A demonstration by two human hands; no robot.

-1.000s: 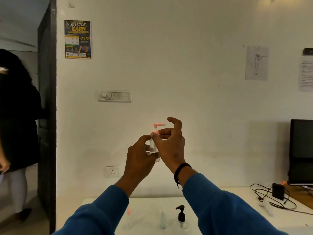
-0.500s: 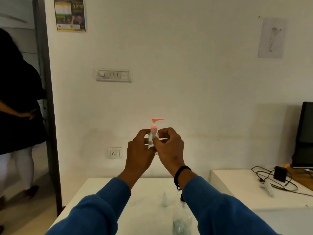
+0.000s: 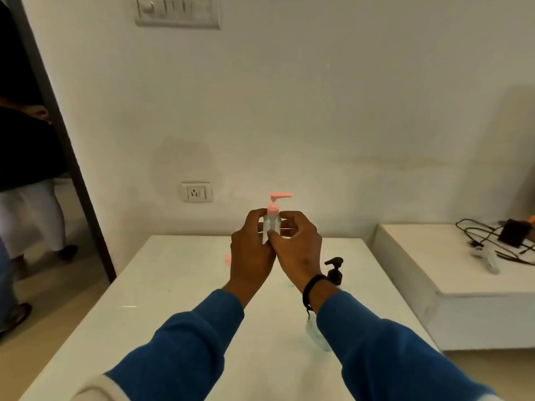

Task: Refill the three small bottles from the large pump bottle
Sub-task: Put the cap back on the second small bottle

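A small clear bottle (image 3: 271, 224) with a pink pump top is held upright in the air above the white table (image 3: 173, 285). My left hand (image 3: 252, 256) grips its body from the left. My right hand (image 3: 298, 250) pinches it from the right, thumb on the front. The large clear bottle with a black pump (image 3: 334, 270) stands on the table behind my right wrist, its body mostly hidden by my forearm. A bit of another pink item (image 3: 228, 259) shows on the table left of my left hand.
A second white table (image 3: 434, 256) to the right carries black cables (image 3: 477, 235) and a small black box. A person (image 3: 26, 169) stands in the doorway at left. A wall socket (image 3: 197, 192) sits behind the table.
The view has tilted down, so more of the table shows. Both hands have kept hold of the small pink-topped bottle and lowered toward the table; my right fingers have closed in around it.
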